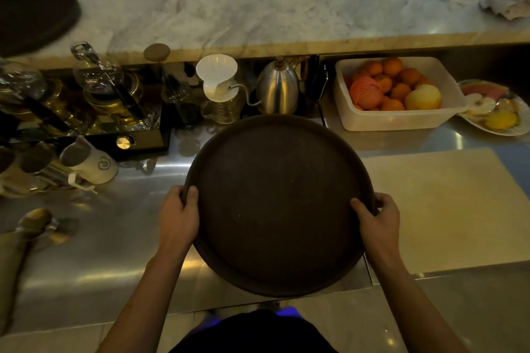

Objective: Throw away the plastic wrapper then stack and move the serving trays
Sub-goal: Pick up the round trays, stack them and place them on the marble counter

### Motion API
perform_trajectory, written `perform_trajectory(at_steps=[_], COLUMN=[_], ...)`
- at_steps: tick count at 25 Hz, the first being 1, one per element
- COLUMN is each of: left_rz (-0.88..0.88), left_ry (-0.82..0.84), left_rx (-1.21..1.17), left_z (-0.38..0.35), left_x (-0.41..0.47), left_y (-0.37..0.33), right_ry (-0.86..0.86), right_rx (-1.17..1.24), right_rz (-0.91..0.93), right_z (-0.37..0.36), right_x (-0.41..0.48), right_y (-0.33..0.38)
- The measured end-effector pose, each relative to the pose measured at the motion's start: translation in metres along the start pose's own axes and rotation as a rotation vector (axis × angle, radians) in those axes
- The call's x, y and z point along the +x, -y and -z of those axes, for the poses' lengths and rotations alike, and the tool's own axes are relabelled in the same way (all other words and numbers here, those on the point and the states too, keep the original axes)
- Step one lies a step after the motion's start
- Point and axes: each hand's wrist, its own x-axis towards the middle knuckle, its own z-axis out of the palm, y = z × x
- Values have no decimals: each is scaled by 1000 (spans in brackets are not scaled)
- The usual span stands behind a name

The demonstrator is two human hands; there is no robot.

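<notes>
While grips (179,216) (378,219) hold tray (278,203), kettle (276,92) behind

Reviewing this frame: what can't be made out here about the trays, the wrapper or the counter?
- Head view: whether the brown tray held by the left hand and right hand is one tray or a stack; its top face hides anything beneath.
- Second dark tray on the marble ledge: blurred, cut off by the left edge.
- Plastic wrapper: not visible.
- Glassware, left: blurred.
</notes>
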Motion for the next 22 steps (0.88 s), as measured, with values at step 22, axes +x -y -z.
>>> perform_trajectory(at_steps=[22], left_rz=[19], left_ry=[-450], left_rx=[-266], left_z=[227], left_x=[70], left_y=[-86], right_ry=[281], right_rx=[157], right_rz=[315], right_z=[-154], right_x=[-24], right_y=[249])
